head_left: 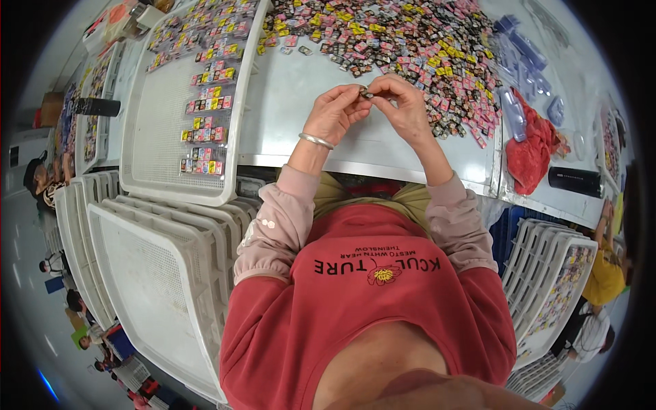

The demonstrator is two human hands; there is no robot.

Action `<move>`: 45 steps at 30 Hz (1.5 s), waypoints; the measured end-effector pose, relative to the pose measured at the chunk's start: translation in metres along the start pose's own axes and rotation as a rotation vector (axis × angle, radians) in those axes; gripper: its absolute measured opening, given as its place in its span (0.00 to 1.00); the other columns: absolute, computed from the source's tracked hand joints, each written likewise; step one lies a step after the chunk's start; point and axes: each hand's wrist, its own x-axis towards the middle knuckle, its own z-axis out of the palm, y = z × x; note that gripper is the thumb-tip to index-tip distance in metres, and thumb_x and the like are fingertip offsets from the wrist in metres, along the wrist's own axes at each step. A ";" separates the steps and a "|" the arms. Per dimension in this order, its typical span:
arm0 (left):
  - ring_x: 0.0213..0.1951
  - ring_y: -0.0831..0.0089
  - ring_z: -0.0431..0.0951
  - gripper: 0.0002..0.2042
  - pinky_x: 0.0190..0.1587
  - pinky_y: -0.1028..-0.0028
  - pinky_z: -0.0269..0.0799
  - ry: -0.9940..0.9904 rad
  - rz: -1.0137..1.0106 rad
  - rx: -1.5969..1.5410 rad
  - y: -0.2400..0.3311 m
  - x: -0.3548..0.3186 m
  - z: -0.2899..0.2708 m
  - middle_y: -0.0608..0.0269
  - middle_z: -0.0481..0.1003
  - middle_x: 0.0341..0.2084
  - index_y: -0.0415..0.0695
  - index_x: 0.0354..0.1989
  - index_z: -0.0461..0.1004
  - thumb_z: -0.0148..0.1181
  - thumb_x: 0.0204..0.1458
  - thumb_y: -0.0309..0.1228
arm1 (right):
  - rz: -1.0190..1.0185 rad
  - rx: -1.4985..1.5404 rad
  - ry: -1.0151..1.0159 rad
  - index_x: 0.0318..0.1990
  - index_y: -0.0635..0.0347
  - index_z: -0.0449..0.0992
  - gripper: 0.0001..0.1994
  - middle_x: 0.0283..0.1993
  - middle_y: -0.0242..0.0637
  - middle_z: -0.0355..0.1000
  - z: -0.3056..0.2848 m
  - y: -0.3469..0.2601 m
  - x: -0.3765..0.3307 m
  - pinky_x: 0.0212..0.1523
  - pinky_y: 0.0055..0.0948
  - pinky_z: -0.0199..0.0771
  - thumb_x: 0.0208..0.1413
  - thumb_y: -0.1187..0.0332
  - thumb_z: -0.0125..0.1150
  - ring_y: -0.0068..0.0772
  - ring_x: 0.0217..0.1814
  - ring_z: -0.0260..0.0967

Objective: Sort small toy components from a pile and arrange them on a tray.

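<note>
My left hand (333,113), with a silver bangle on its wrist, pinches a small dark piece (365,92) between thumb and fingertips. From the other side, the fingertips of my right hand (404,109) close on the same piece. It is too small and too covered for its kind to show. Both hands are raised over the near part of the metal table (294,102). Past them spreads a wide heap of small flat pieces (383,41) in pink, black and yellow, reaching down beside my right wrist.
At left, a white perforated tray (154,130) holds rows of clear packs (207,102) with coloured pieces. Stacked white trays (143,266) stand below it, more (547,287) at right. A red cloth (529,150), clear plastic (523,55) and a black cylinder (574,180) lie at right. Other people sit farther off.
</note>
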 end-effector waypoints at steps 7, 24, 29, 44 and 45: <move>0.32 0.74 0.79 0.08 0.35 0.77 0.77 0.109 0.449 0.504 0.011 -0.008 0.011 0.58 0.78 0.31 0.34 0.40 0.74 0.57 0.54 0.26 | 0.402 0.601 0.085 0.50 0.64 0.72 0.15 0.39 0.32 0.73 0.011 0.003 -0.001 0.41 0.22 0.74 0.54 0.75 0.58 0.22 0.39 0.71; 0.28 0.77 0.77 0.09 0.34 0.78 0.76 0.154 0.388 0.324 0.016 -0.017 -0.006 0.59 0.78 0.30 0.34 0.40 0.74 0.59 0.53 0.25 | 0.367 0.392 -0.223 0.50 0.67 0.71 0.16 0.40 0.32 0.72 0.020 -0.013 0.019 0.39 0.20 0.72 0.53 0.74 0.60 0.20 0.38 0.71; 0.28 0.77 0.77 0.09 0.34 0.78 0.76 0.166 0.332 0.263 0.017 -0.016 -0.012 0.60 0.78 0.30 0.35 0.39 0.74 0.59 0.53 0.27 | 0.367 0.342 -0.215 0.49 0.66 0.71 0.17 0.40 0.31 0.72 0.025 -0.005 0.022 0.37 0.19 0.70 0.51 0.75 0.61 0.19 0.37 0.70; 0.33 0.72 0.78 0.07 0.37 0.75 0.76 0.266 0.337 0.165 0.001 -0.005 -0.009 0.60 0.76 0.32 0.36 0.39 0.72 0.58 0.53 0.25 | 0.396 0.418 0.167 0.41 0.65 0.78 0.10 0.33 0.30 0.75 0.048 0.021 0.017 0.30 0.17 0.69 0.51 0.72 0.63 0.16 0.30 0.69; 0.33 0.72 0.78 0.07 0.37 0.75 0.76 0.265 0.334 0.167 0.002 -0.007 -0.009 0.60 0.76 0.32 0.36 0.39 0.72 0.58 0.53 0.25 | 0.352 0.394 0.142 0.39 0.66 0.78 0.09 0.33 0.31 0.75 0.046 0.020 0.018 0.29 0.18 0.69 0.51 0.72 0.63 0.17 0.29 0.70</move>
